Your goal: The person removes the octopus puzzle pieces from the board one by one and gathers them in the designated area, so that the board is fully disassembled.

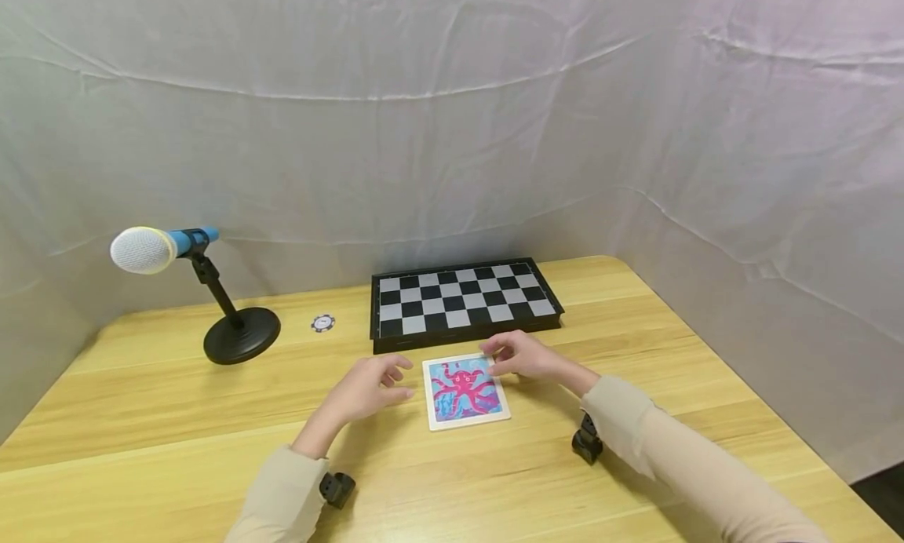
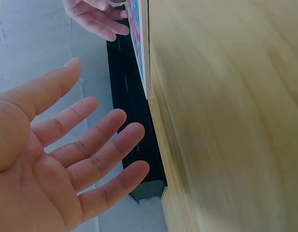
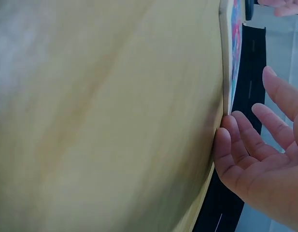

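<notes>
A square picture puzzle with a white frame and a pink octopus on blue (image 1: 464, 392) lies flat on the wooden table. To its left, my left hand (image 1: 369, 388) hovers with relaxed, spread fingers and nothing in them; the left wrist view shows its bare palm (image 2: 52, 169). My right hand (image 1: 526, 355) is at the puzzle's upper right corner. In the right wrist view its loosely bent fingertips (image 3: 229, 123) come right at the end of the puzzle's edge (image 3: 226, 63), with the thumb held away from it.
Behind the puzzle lies a folded black-and-white chessboard case (image 1: 466, 298). A blue microphone (image 1: 158, 249) on a black round-based stand (image 1: 242, 335) is at the back left, a poker chip (image 1: 322, 323) beside it. Pale curtains (image 1: 452, 135) enclose the table (image 1: 452, 496).
</notes>
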{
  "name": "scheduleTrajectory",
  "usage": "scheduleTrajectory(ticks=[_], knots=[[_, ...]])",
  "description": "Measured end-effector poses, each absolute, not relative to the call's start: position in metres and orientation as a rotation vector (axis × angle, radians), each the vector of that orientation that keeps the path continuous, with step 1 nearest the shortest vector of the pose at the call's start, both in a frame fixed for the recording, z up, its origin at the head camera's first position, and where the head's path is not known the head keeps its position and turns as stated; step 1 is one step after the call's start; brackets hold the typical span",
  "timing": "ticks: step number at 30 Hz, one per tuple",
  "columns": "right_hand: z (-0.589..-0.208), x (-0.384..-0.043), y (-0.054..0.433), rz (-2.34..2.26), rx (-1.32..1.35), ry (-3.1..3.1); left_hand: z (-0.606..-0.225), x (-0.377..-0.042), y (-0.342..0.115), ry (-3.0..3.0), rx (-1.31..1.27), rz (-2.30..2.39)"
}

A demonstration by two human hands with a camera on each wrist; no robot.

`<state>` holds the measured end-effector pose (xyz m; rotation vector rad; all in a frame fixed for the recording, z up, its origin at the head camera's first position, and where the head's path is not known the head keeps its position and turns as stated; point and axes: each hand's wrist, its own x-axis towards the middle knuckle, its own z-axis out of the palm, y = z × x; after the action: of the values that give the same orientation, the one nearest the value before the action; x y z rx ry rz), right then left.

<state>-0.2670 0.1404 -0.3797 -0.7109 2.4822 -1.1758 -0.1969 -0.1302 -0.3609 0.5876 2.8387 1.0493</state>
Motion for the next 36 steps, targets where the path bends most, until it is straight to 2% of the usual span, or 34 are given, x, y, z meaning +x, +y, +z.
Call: scheduleTrajectory(ticks=[15,28,36], knots=[[-0.386,-0.265,0.131,-1.047,-0.854,2.541,-0.364,-0.209,-0.125,2.817,0.638,1.028],[-0.389,-0.263,0.125,-0.960,-0.834,2.614,-0.364,-0.227,-0.110,2.797,0.535,0.990],[-0.388,-0.263,0.124,-0.900,-0.856,2.626,-0.363,-0.234,-0.103,2.741,0.573,0.917]])
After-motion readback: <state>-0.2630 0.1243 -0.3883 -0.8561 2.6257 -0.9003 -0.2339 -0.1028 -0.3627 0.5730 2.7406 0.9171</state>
